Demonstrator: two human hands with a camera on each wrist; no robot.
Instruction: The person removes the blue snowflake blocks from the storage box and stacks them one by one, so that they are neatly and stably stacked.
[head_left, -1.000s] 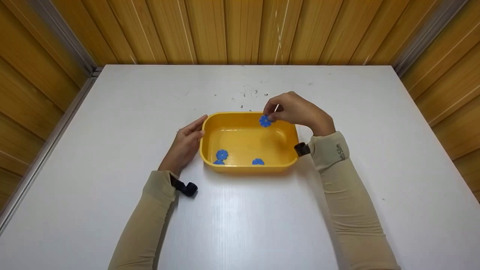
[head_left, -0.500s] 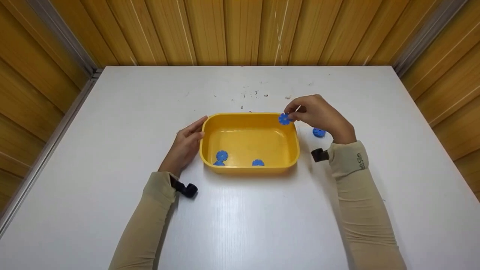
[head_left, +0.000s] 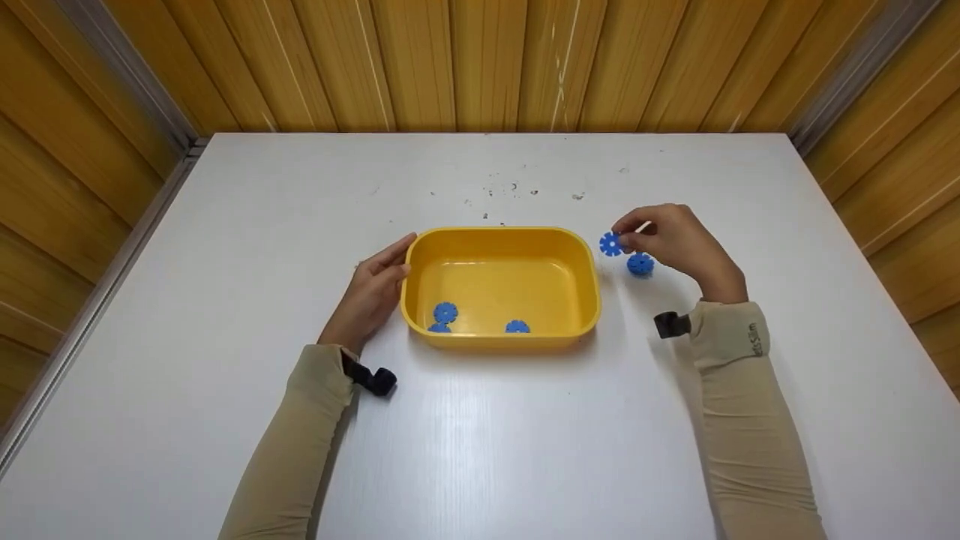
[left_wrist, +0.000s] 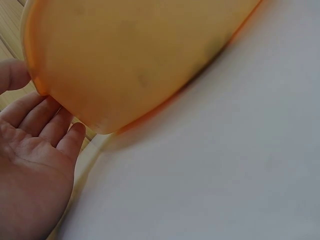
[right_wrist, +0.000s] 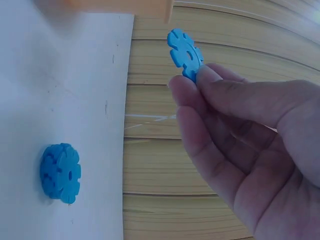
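A yellow plastic tub (head_left: 501, 341) stands on the white table, with several blue interlocking discs (head_left: 445, 313) lying along its near side. My left hand (head_left: 369, 292) rests against the tub's left end, thumb at the rim and fairly straight fingers along the outer wall; the left wrist view shows some fingertips hidden behind the tub (left_wrist: 135, 65). Just outside the tub's right end, my right hand (head_left: 679, 244) pinches one notched blue interlocking disc (head_left: 611, 244) between thumb and fingers. Below that hand a small stack of the same discs (right_wrist: 62, 172) sits on the table.
The white table (head_left: 487, 435) runs up to a yellow wood-panelled wall (head_left: 480, 67) at the back, with similar panels at both sides. Small dark scuff marks (head_left: 514, 187) dot the table behind the tub. A black wrist camera (head_left: 671, 325) sits at the right cuff.
My right hand has moved right with its disc, from over the tub's back right part to outside its right end. This uncovers the stack of discs. The left hand and tub stay put.
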